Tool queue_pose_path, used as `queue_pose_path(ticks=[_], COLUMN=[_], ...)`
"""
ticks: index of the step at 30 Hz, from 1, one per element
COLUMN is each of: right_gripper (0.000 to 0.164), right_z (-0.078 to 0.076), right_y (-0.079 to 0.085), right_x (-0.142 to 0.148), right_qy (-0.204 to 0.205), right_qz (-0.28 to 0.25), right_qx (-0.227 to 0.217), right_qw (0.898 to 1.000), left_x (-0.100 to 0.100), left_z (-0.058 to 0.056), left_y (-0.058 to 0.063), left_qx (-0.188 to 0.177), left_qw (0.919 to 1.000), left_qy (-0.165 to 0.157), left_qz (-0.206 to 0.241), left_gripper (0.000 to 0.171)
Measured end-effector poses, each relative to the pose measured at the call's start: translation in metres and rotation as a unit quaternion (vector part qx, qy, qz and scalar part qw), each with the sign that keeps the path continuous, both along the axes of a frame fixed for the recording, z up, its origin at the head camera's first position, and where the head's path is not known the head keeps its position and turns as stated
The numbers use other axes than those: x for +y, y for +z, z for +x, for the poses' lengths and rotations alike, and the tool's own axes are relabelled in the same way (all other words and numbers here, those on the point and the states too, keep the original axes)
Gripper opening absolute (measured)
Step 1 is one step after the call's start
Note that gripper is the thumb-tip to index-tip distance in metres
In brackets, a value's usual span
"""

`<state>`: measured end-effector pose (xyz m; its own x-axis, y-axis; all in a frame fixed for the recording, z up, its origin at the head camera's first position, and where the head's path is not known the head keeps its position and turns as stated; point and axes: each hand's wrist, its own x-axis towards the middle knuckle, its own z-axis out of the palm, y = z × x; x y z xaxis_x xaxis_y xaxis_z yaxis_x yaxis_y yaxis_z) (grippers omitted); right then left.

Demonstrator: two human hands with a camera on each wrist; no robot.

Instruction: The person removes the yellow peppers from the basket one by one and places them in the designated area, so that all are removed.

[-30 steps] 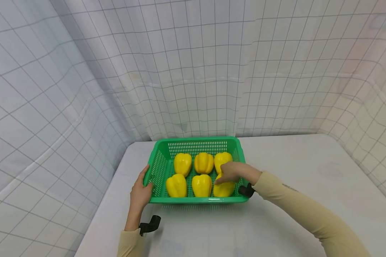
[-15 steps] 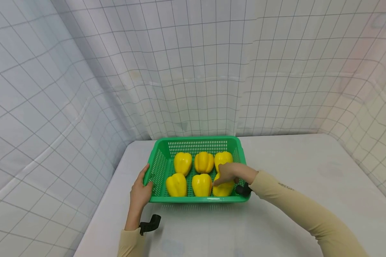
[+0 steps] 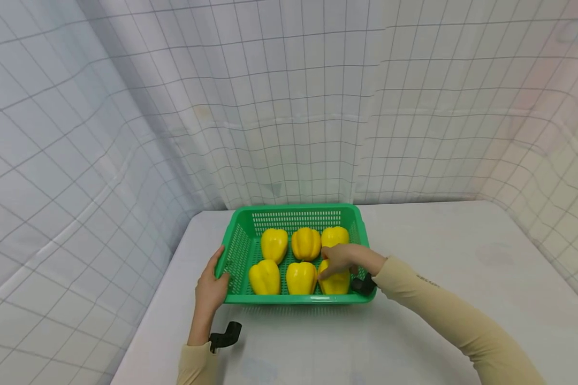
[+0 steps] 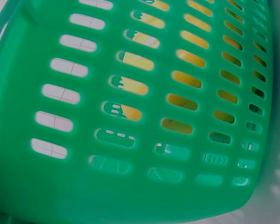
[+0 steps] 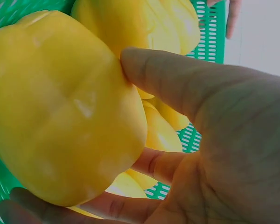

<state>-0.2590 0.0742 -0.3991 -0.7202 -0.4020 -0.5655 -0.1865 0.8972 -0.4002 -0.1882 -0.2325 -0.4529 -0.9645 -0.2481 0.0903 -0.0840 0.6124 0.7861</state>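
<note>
A green slotted plastic basket (image 3: 294, 299) stands on the table, with several yellow bell peppers in two rows inside. My left hand (image 3: 211, 289) grips its left rim, thumb over the edge. The left wrist view shows only the basket's outer wall (image 4: 84, 196), with yellow through the slots. My right hand (image 3: 341, 258) reaches over the right side and holds the front right bell pepper (image 3: 336, 284). In the right wrist view, the thumb lies on one side of that bell pepper (image 5: 60, 102) and the fingers curl under the other. Right beside it sits the front middle bell pepper (image 3: 301, 279).
The back row has a left bell pepper (image 3: 274, 244), a middle one and a right bell pepper (image 3: 335, 235), partly behind my right hand. White grid-patterned curtains (image 3: 289, 107) hang behind and at both sides. The white table (image 3: 438, 240) extends to the right.
My right hand has shifted slightly left, and the front right bell pepper has moved with it, closer to the front middle one. The left hand stays on the rim.
</note>
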Motion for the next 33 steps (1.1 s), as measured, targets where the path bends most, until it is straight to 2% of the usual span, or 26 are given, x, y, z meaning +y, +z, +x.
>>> queue_pose_path(ticks=[8,16,33], right_gripper=[0.044,0.044,0.045], right_z=[-0.0007,-0.0002,-0.0042], right_y=[-0.0015,-0.0025,-0.0094], right_x=[0.0018,0.0041,0.0097], right_qy=[-0.004,0.01,0.017], right_qz=[-0.016,-0.027,-0.058], right_qx=[-0.007,-0.004,-0.033], right_qw=[1.0,1.0,0.998], left_x=[0.0001,0.0001,0.002], left_z=[0.0003,-0.0001,0.0028], left_y=[0.0014,0.0013,0.0021], left_qx=[-0.001,0.004,0.001], left_qw=[1.0,1.0,1.0], left_qy=[-0.001,0.0,0.006], left_qz=[0.003,0.004,0.007], left_gripper=[0.062,0.062,0.062])
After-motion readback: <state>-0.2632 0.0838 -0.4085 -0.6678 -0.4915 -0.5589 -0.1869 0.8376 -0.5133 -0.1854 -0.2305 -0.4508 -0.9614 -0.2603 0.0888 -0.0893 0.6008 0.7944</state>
